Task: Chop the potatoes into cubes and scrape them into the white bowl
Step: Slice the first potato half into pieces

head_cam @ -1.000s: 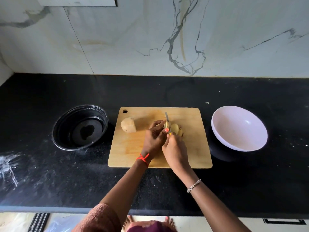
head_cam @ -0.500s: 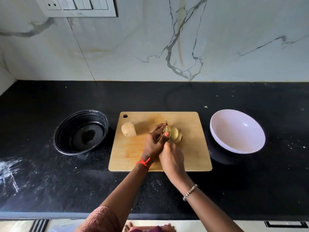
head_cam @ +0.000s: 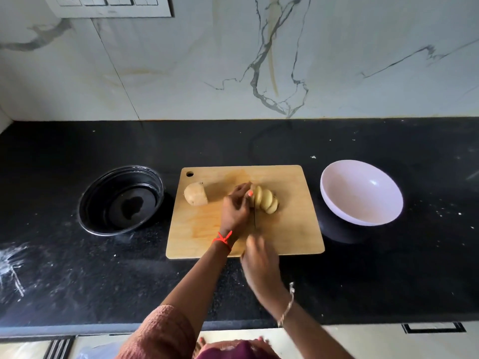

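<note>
Sliced potato sits mid-board on the wooden chopping board, cut into pale yellow rounds that lean on each other in a fan twd the right, approx 5-6 slices, still bunched together. Uncut half, brown skin on, lies apart at the board's left, near the hang hole. White bowl is on the black counter just right of the board, w/ nothing in it. Black bowl is on the left side.

My left hand is over the board, fingers curled down onto the left end of the slices, orange nail showing right against them, red thread on the wrist. Knife shows as a thin dark blade btwn that hand and the fan, tip at the slices, pointing away from me. My right hand is at the board's near edge, motion-blurred, wrapped round the knife's handle end, but the handle itself is hidden so can't see the grip in detail. Bracelet on that wrist.

Vs half a sec ago: right hand was up at the potato, touching my left. It's pulled back twd me, blade drawn along w/ it, and the fan of slices is now in plain view. Left hand & uncut half haven't shifted
</note>
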